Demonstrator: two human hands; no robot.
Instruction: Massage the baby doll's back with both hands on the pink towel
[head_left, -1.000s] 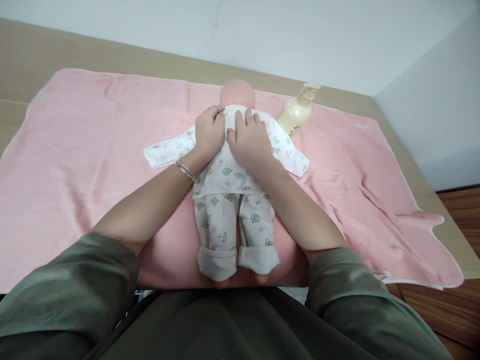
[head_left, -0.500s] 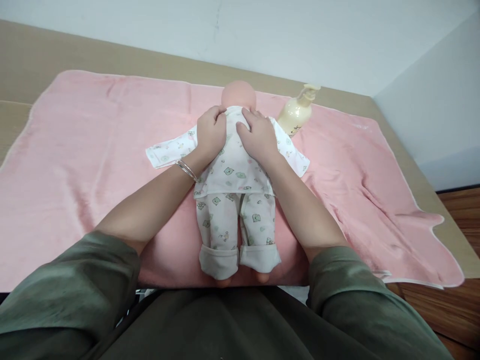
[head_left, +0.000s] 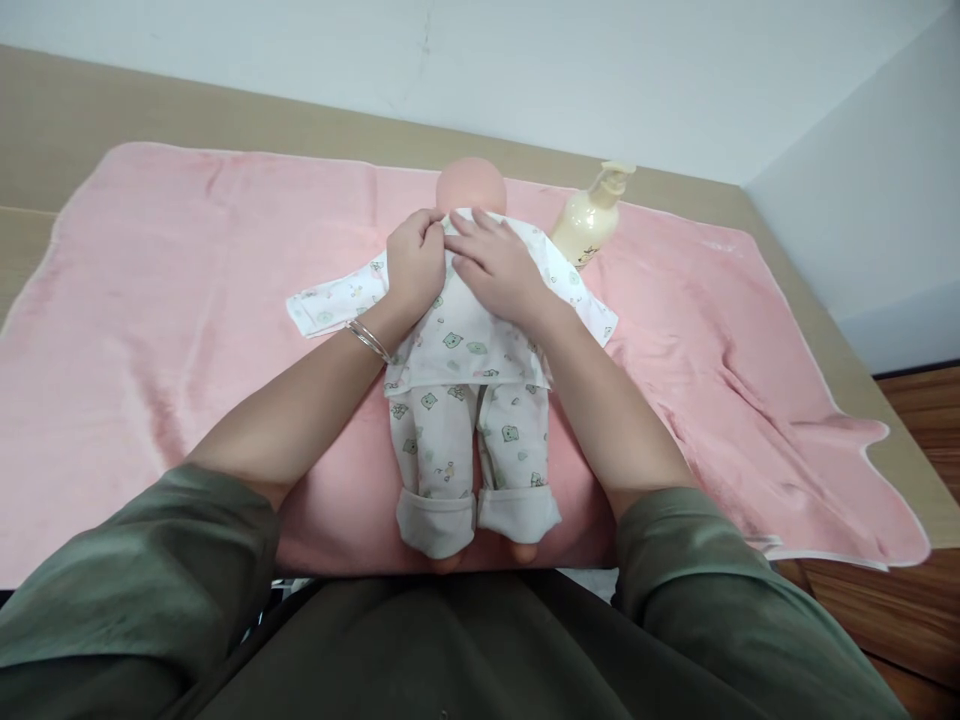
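A baby doll [head_left: 471, 186] lies on a pink blanket, its bald head away from me and its face out of view. It wears a white printed shirt [head_left: 472, 345] and matching trousers [head_left: 444, 440] with turned-up cuffs. My left hand [head_left: 416, 262] is closed at the left shoulder, thumb against the curled fingers, gripping the shirt near the collar. Flat across the upper part of the shirt rests my right hand [head_left: 499, 265], its fingers spread toward the collar. The long sleeves stretch out to both sides, and the doll's feet poke out below the cuffs.
The pink blanket [head_left: 187, 290] covers most of the wooden table [head_left: 262, 115]. A cream pump bottle [head_left: 589, 222] stands on it to the right of the doll's head, close to the right sleeve. A white wall [head_left: 562, 70] rises behind the table.
My right hand has moved left across the shirt, from the right shoulder to near the collar's middle, and its fingers have spread. My left hand stays at the left shoulder.
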